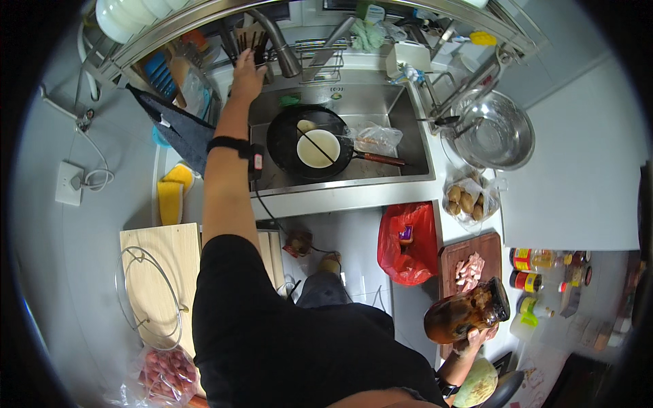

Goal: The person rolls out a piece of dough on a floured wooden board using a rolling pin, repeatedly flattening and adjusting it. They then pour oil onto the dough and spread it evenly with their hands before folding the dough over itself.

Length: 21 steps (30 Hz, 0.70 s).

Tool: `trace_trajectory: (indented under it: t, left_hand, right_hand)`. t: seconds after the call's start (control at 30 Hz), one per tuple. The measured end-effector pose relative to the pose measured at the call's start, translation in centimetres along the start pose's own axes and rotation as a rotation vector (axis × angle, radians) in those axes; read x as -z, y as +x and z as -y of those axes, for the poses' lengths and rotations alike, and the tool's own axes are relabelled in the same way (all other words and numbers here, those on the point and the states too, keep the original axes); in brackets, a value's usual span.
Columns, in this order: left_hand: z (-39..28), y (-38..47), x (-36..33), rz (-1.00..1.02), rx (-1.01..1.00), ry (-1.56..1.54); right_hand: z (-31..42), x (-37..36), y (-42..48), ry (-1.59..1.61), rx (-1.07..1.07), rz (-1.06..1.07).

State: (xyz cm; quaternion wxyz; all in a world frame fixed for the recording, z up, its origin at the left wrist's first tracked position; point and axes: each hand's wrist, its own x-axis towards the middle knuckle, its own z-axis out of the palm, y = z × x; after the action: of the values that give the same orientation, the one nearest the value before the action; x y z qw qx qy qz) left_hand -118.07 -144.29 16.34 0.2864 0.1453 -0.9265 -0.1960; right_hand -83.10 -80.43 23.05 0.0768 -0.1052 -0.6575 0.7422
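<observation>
My left hand [248,76] reaches past the sink's back left corner to several upright utensils [250,41] beside the faucet [280,48]. Its fingertips overlap their dark handles, so whether it grips one is unclear. My right hand [479,337] holds a glass jar [459,316] with a dark lid and dark brown contents, tilted over a wooden cutting board [484,245]. Chopped pale pink meat [470,271] lies on the board beside the jar. In the steel sink [393,97], a black wok [280,153] contains a white bowl [319,148] with a dark stick across it.
A steel basin [500,137] and a bag of brown round produce [467,199] stand on the right counter. A red plastic bag [408,245] hangs below. Bottles [530,259] line the right side. A metal rack rail [204,25] crosses overhead; a dark towel [173,127] hangs left.
</observation>
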Motion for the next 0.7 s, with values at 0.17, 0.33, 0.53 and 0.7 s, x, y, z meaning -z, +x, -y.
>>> trace_trajectory:
  t: [0.17, 0.33, 0.53, 0.7]
  left_hand:
    - [-5.1, -2.0, 6.6, -0.350, -0.326, 0.017]
    - [-19.1, -11.2, 14.6, -0.402, -0.625, 0.099]
    - [-36.3, -28.8, 21.9, 0.072, -1.167, -0.551]
    - [-50.4, -48.8, 22.8, 0.906, -1.230, -1.497]
  right_hand:
    - [0.3, 2.3, -3.3, 0.095, -0.042, -0.033]
    - [1.2, 6.3, -9.4, 0.125, -0.014, -0.085]
    - [4.3, 12.7, -23.4, 0.149, 0.145, -0.312]
    - [4.6, 20.5, -39.1, 0.078, 0.388, -0.604]
